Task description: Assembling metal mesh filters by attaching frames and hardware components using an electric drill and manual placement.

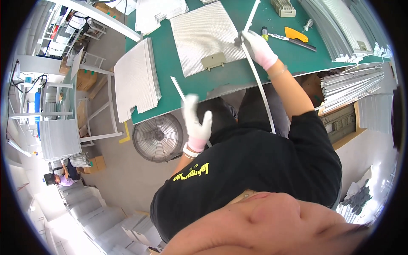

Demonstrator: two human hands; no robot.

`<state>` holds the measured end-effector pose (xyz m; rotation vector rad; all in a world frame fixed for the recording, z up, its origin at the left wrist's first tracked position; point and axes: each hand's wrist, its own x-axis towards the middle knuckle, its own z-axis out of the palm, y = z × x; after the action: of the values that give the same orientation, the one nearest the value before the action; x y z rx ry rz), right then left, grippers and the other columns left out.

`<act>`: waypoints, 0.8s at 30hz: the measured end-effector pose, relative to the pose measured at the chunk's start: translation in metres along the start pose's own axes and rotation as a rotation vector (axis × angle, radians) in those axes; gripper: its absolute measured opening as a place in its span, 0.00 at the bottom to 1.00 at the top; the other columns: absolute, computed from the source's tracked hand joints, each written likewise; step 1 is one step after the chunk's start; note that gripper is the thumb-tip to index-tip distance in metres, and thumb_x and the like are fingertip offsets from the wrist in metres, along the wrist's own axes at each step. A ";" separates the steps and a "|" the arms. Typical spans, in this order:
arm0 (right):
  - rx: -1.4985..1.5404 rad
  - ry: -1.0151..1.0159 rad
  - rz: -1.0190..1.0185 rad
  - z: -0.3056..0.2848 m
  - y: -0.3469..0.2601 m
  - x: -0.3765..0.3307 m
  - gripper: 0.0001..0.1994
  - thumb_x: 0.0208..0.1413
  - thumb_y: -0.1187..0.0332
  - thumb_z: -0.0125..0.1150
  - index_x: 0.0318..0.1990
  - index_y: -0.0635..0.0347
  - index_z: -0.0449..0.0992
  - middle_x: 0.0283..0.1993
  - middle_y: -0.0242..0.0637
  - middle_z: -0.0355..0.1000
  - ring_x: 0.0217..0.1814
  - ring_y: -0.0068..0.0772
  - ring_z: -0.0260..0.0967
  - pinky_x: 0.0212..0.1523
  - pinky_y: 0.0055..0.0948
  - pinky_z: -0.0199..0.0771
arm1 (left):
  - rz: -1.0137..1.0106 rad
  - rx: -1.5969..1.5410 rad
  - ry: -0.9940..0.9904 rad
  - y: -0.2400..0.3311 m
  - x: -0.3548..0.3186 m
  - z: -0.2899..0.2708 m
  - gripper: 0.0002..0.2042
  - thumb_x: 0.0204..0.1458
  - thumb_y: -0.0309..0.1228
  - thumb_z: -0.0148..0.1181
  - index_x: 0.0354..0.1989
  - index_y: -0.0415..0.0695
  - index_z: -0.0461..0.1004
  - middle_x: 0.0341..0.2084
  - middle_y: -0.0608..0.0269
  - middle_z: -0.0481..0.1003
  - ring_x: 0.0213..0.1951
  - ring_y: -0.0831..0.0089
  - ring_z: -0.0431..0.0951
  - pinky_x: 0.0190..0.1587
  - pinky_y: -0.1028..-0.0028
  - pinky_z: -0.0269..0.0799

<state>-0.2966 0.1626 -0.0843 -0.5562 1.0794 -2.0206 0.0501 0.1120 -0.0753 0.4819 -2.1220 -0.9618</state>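
My right hand (260, 50), in a white glove, is closed round a long thin white strip (262, 95). The strip slants from the table's far side down past its front edge toward my lap. At the right fingertips is a small dark grey piece (239, 41), too small to name. My left hand (197, 123), also gloved, is raised off the table's front edge with thumb and fingers apart, slightly blurred. Another white strip (178, 88) runs behind it. Beyond lies a silvery mesh panel (199, 29) with a beige plastic part (213, 61) on its near edge.
On the green table (170, 91) a stack of white panels (137, 80) lies left. To the right are a yellow scraper (295, 34), a marker (278, 37), a screwdriver (265, 34) and a beige block (283, 7). A floor fan (158, 136) stands below the front edge.
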 end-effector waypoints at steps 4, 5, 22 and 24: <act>-0.073 -0.104 0.310 0.030 -0.011 -0.080 0.16 0.69 0.58 0.50 0.47 0.65 0.71 0.37 0.34 0.72 0.38 0.25 0.72 0.41 0.25 0.74 | -1.053 -1.373 -0.277 -0.009 -0.026 0.048 0.26 0.66 0.41 0.51 0.66 0.36 0.58 0.61 0.47 0.68 0.59 0.57 0.71 0.60 0.60 0.68; -0.146 -0.086 0.342 0.037 -0.018 -0.098 0.17 0.69 0.58 0.49 0.51 0.66 0.71 0.36 0.34 0.72 0.37 0.24 0.71 0.40 0.24 0.74 | -1.028 -1.429 -0.268 -0.006 -0.021 0.065 0.26 0.67 0.41 0.50 0.66 0.38 0.58 0.61 0.50 0.67 0.60 0.59 0.69 0.61 0.59 0.66; -0.094 0.111 0.085 0.026 0.014 -0.197 0.28 0.70 0.69 0.41 0.75 0.59 0.45 0.31 0.32 0.65 0.18 0.13 0.50 0.24 0.18 0.64 | -0.824 -1.643 -0.067 -0.003 0.116 0.181 0.06 0.60 0.26 0.56 0.44 0.41 0.73 0.42 0.57 0.76 0.47 0.65 0.76 0.55 0.63 0.72; -0.100 0.106 0.091 0.027 0.009 -0.197 0.28 0.70 0.68 0.41 0.75 0.58 0.45 0.31 0.32 0.65 0.18 0.13 0.50 0.24 0.18 0.64 | -0.802 -1.632 -0.055 -0.001 0.118 0.181 0.06 0.60 0.26 0.56 0.44 0.41 0.73 0.41 0.58 0.76 0.47 0.65 0.76 0.54 0.63 0.73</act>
<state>-0.1542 0.3016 -0.0818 -0.4458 1.2525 -1.9432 -0.1643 0.1289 -0.1003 0.3645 -0.5167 -2.6413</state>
